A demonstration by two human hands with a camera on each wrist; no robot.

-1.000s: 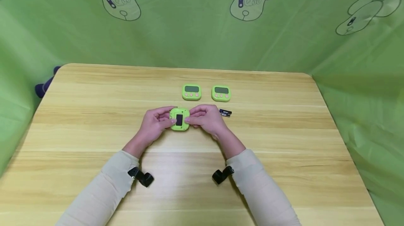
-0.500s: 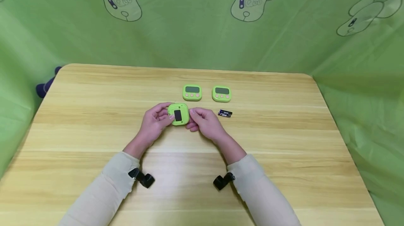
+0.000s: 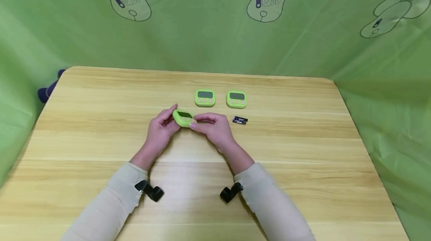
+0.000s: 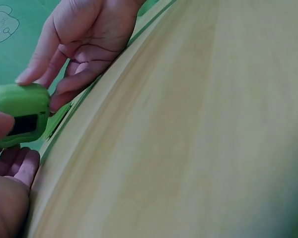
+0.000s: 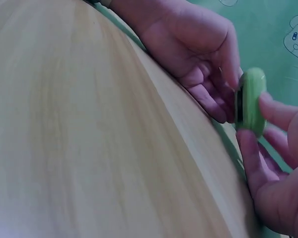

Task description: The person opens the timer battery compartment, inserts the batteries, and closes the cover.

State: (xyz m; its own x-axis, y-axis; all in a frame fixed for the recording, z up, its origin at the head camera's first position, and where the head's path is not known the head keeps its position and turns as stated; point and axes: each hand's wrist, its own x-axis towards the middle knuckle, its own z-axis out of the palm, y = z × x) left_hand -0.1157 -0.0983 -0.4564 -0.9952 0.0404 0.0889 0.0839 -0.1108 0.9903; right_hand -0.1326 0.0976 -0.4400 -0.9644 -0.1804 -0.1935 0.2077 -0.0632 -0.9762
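Observation:
A light green digital kitchen timer [image 3: 183,118] with a dark screen is held tilted between both hands, its screen side showing in the head view. My right hand [image 3: 215,130] pinches its right edge between thumb and fingers. The left hand [image 3: 159,128] holds it from the left, thumb against the back and one finger reaching past the far corner. In the left wrist view, a dark rectangle shows on the back of the timer [image 4: 37,96]. Seen edge-on in the right wrist view, the timer [image 5: 256,101] sits between the fingertips of the two hands.
Two matching green timers, one on the left [image 3: 205,98] and one on the right [image 3: 236,100], lie screen up behind the hands. Dark batteries [image 3: 240,120] lie side by side right of my right hand. A green printed curtain [image 3: 208,39] hangs behind the wooden table [image 3: 303,151].
The timer in the hands has turned over from its back to its screen side and shifted slightly left. The right hand moved left and now grips its right edge.

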